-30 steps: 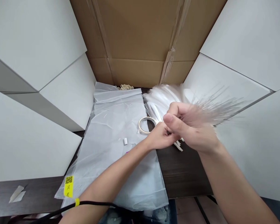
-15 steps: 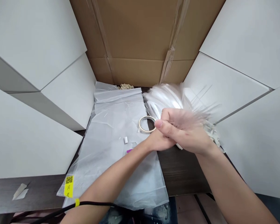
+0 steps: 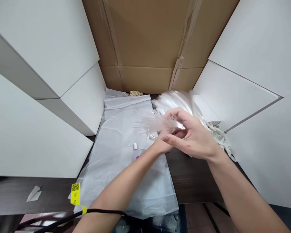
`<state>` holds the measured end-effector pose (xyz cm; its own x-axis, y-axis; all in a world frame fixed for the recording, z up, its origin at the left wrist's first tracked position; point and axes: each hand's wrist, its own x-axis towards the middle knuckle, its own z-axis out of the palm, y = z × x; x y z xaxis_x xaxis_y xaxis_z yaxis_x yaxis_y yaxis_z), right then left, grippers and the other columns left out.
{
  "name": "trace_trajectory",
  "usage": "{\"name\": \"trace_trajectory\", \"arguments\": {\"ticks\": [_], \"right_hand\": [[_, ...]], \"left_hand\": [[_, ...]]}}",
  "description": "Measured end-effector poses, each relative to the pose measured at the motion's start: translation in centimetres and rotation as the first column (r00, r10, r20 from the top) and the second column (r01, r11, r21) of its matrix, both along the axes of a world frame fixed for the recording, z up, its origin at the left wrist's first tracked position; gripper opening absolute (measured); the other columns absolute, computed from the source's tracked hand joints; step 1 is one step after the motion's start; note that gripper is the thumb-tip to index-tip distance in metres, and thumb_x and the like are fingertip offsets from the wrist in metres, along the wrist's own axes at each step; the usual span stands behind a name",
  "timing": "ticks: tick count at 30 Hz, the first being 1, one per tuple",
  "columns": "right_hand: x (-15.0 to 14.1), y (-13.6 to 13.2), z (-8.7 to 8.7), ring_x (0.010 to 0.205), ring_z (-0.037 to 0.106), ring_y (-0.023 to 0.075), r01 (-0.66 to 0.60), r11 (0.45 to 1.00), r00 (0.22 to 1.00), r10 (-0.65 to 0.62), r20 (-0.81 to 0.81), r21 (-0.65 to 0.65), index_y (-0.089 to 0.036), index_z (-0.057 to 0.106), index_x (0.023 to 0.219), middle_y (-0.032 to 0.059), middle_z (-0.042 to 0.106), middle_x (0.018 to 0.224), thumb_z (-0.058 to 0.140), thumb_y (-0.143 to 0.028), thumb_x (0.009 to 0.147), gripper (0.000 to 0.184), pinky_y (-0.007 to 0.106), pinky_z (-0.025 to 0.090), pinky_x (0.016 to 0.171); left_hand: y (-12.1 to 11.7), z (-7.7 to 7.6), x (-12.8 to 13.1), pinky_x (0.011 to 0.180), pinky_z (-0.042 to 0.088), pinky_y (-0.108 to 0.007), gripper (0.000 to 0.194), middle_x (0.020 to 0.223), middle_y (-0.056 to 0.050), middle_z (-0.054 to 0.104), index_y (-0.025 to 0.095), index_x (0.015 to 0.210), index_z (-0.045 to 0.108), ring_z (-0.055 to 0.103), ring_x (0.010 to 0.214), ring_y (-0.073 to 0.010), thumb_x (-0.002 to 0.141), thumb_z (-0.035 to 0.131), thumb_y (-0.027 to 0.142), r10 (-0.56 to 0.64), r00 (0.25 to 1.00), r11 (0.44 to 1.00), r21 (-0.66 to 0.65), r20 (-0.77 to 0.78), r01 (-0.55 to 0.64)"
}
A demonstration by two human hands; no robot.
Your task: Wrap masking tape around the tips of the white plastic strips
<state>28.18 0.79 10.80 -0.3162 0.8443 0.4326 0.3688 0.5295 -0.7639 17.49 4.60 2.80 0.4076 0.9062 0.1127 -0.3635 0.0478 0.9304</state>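
My left hand is closed on a small bundle of fine clear filaments, whose blurred tips fan out to the left. Its fingers are partly hidden behind my right hand, which is curved with thumb and fingers apart, close over the bundle. Behind both hands lies a larger pile of shiny clear filaments. A roll of masking tape shows only in part next to my left hand, on a translucent plastic sheet.
White panels stand on the left and more white panels on the right, with a cardboard wall at the back. Off-white strips lie at the right. A small white piece rests on the sheet. A black cable crosses my left forearm.
My right hand has loosened from around the filaments, and its fingers have spread. The filament tips, which pointed right, now point left. The view has shifted slightly.
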Motion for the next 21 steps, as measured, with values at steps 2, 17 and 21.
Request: {"name": "trace_trajectory", "arguments": {"ticks": [2,17,21], "right_hand": [[0.9,0.0,0.4,0.115,0.059,0.0245,0.055,0.991,0.998,-0.056,-0.001,0.123,-0.024,0.056,0.125,0.0087,0.060,0.124,0.079,-0.047,0.081,0.055,0.037,0.053,0.095],[-6.0,0.0,-6.7,0.081,0.069,0.0241,0.104,0.990,0.666,-0.001,0.746,-0.091,-0.018,0.059,0.093,0.0083,0.071,0.090,0.036,-0.035,0.106,0.032,0.031,0.034,0.062],[-5.9,0.5,-6.0,0.078,0.067,0.0230,0.029,0.996,0.621,0.052,0.782,-0.089,-0.018,0.056,0.096,0.0082,0.071,0.090,0.029,-0.036,0.107,0.034,0.031,0.029,0.060]], "left_hand": [[0.2,0.4,-0.9,0.047,0.024,-0.022,0.051,0.050,0.004,0.030,0.018,0.054,0.034,0.031,0.046,-0.0056,0.085,0.070,0.038,-0.010,0.999,0.999,-0.045,0.053,0.012],[-0.4,-0.3,-7.8,0.040,0.019,-0.024,0.050,0.046,0.009,0.013,0.020,0.058,0.017,0.015,0.037,-0.0061,0.093,0.052,0.023,0.629,0.633,0.742,-0.591,0.452,-0.316],[-1.2,-0.1,-9.2,0.061,0.047,-0.022,0.045,0.053,0.005,0.040,0.019,0.058,0.034,0.052,0.054,-0.0081,0.095,0.057,0.031,0.600,0.704,0.729,-0.621,0.379,-0.287]]}}
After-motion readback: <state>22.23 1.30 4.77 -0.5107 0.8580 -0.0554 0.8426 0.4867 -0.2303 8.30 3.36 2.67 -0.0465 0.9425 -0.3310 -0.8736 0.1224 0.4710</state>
